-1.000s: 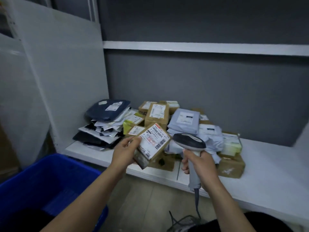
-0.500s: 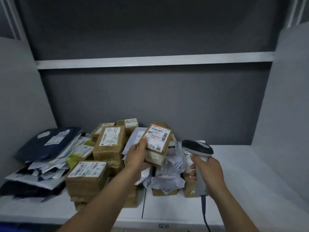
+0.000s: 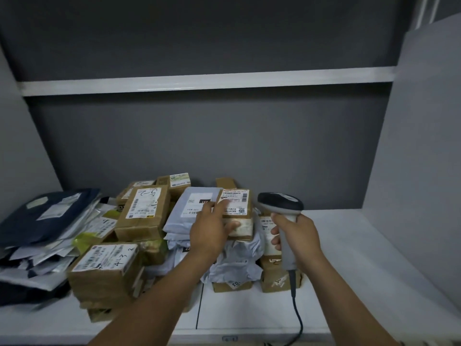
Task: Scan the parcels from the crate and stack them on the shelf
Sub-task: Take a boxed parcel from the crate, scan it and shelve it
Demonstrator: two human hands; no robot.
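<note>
A small brown parcel (image 3: 237, 204) with a white barcode label sits on top of the heap of parcels on the white shelf (image 3: 349, 260). My left hand (image 3: 209, 231) holds it, with the fingers across the label and the thumb against its front side. Just to the right, my right hand (image 3: 299, 236) grips the handle of a grey barcode scanner (image 3: 280, 202). The scanner's dark head stands beside the parcel and its cable hangs down past the shelf edge. The crate is out of view.
The heap holds a box marked 5-2 (image 3: 144, 208), a box marked 4-3-2 (image 3: 107, 265), a grey poly bag (image 3: 197, 203) and dark mailers (image 3: 45, 213) at the left. An upper shelf board (image 3: 199, 81) runs overhead. A side panel (image 3: 424, 146) closes the right.
The view swung from the blue crate to face the shelf. My left hand carried the small parcel forward and down onto the top of the heap. The scanner stayed in my right hand.
</note>
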